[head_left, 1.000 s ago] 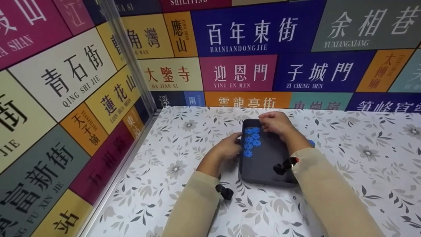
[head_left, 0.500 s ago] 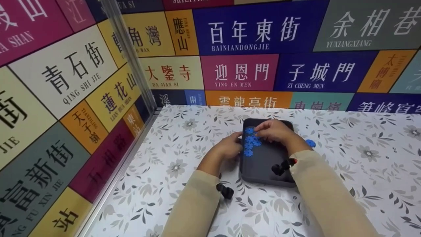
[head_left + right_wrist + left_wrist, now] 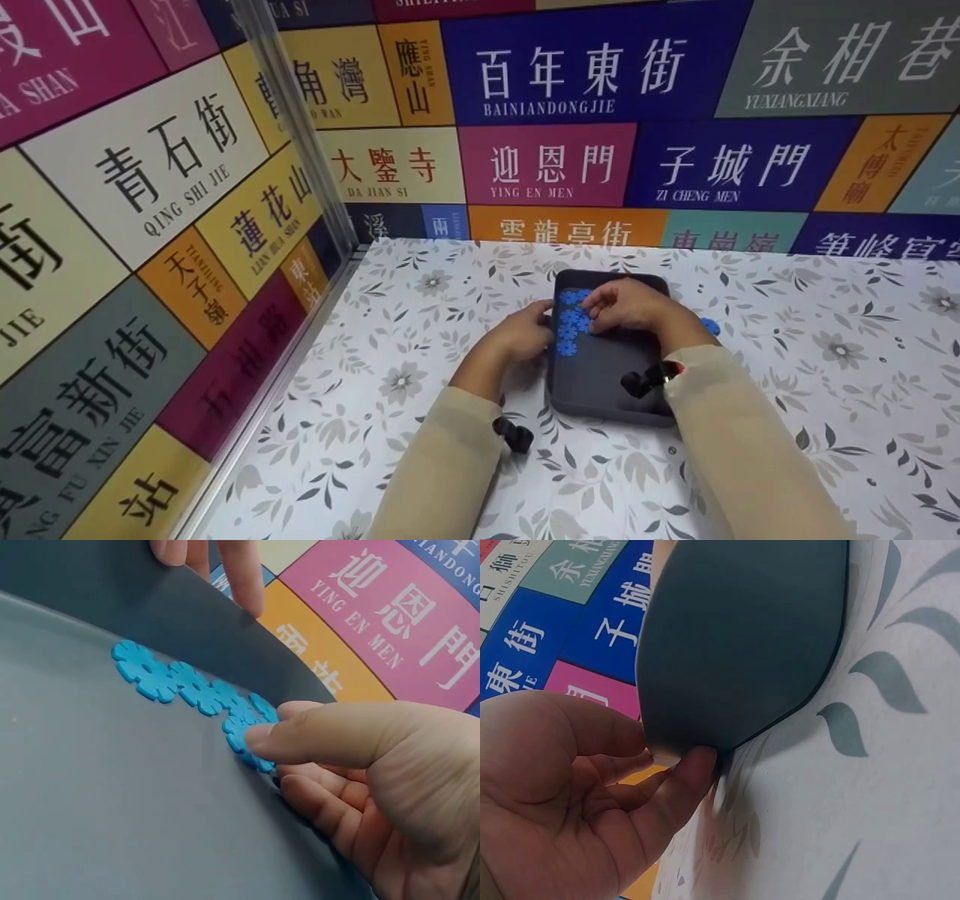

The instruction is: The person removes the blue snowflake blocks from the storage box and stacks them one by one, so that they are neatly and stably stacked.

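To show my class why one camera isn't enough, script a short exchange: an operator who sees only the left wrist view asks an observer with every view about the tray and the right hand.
Operator: My left wrist view shows the left hand holding a dark gray tray from outside. What lies in it?
Observer: The head view shows blue flower-shaped discs gathered along its left wall, toward the far end.
Operator: And where is the right hand?
Observer: In the right wrist view, the right hand is over the tray, its thumb overlapping one of those discs.
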### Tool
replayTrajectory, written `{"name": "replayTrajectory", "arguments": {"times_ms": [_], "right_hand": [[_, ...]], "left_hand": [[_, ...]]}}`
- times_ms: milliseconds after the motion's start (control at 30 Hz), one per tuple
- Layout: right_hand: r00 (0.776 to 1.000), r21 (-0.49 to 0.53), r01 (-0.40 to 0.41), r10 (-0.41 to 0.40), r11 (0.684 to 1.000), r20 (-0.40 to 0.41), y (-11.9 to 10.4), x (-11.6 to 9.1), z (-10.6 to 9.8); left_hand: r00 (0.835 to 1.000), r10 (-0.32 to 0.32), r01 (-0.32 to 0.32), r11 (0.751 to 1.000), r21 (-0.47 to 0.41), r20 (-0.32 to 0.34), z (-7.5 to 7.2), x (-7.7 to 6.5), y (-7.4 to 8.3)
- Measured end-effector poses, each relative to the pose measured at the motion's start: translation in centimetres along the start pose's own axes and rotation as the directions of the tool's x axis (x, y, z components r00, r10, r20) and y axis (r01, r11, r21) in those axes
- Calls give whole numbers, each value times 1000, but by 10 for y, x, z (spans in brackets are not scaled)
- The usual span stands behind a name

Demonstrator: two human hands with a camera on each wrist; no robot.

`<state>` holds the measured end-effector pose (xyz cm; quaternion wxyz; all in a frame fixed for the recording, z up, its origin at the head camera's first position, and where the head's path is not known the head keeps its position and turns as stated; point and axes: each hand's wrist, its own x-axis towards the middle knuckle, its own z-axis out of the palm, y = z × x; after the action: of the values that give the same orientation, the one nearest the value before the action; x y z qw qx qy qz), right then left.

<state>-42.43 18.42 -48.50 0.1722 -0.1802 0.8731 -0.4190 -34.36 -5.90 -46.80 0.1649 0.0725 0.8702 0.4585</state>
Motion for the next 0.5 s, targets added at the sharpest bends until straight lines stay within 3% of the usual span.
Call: {"name": "replayTrajectory", "arguments": {"times_ms": [167, 500], "right_hand": [[999, -108, 49, -47, 993, 18, 1, 3, 0], [999, -169, 30, -27, 985, 23, 1, 2, 0]], "left_hand": [[1000, -4, 4, 1000, -19, 2, 1, 1, -1], [1000, -5, 5, 1000, -13, 9, 1, 2, -1]]}}
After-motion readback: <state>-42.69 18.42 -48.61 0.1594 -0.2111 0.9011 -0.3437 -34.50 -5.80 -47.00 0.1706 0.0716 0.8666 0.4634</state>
